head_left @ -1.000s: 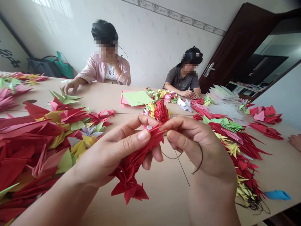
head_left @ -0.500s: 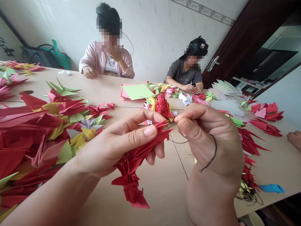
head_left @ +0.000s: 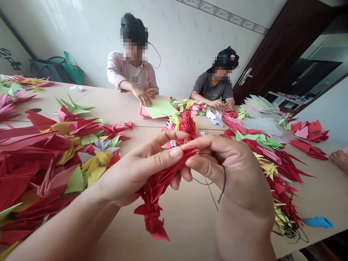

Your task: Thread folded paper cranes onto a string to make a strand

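Note:
My left hand (head_left: 152, 163) is wrapped round a bunch of red folded paper cranes (head_left: 160, 188), thumb on top and fingers beneath. The lower end of the red bunch hangs below the hand. My right hand (head_left: 225, 174) closes its thumb and forefinger on the upper tip of the same red paper, touching the left fingertips. A dark thread (head_left: 223, 185) loops over the right thumb's base and runs behind the fingers; where it enters the paper is hidden.
A large heap of red, yellow and pink folded paper (head_left: 51, 174) covers the left. Paper sheets (head_left: 160, 110) lie stacked ahead. Strung cranes (head_left: 282, 195), tangled black thread (head_left: 290, 228) and a blue object (head_left: 318, 222) lie right. Two people sit opposite; another hand (head_left: 338, 158) shows far right.
My right hand has moved left from holding the thread to pinching the red paper's tip. Across the table, the person in pink has lowered a hand from the face onto the paper stack.

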{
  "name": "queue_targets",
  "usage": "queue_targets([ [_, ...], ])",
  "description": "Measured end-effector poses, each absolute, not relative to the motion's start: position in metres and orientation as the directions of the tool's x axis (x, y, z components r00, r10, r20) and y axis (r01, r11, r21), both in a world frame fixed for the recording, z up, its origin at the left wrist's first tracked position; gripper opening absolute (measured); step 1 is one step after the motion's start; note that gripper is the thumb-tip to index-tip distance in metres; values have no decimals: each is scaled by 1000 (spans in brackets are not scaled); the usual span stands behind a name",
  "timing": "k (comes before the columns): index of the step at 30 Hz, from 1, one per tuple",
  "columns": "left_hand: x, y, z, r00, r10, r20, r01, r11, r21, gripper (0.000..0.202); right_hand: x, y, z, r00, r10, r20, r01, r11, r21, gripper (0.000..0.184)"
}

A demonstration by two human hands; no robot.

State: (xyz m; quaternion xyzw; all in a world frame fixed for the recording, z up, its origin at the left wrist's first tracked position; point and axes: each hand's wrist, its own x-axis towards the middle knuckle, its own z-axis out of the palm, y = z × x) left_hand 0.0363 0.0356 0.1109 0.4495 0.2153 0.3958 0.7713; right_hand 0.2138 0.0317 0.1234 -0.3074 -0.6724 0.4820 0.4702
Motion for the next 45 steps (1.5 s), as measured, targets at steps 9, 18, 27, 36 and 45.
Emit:
queue_targets([
  [9,40,42,105,525,841,128,-508,189,841,51,219,34,120,-66,892,447,-7,448,-894,9],
  [18,38,51,85,626,751,209,-395,74,916,65,228,38,123,161,850,502,-149,523,-839,15],
  [27,53,44,85,659,749,-69,-320,363,875,48,232,42,123,288,780,556,-89,600,-795,19],
  [36,49,43,98,512,855,-88,-406,331,852,29,236,43,125,352,742,571,-78,631,-772,16],
  [45,37,38,101,519,854,21,-77,22,997,26,235,43,124,327,754,569,-36,612,-790,15],
])
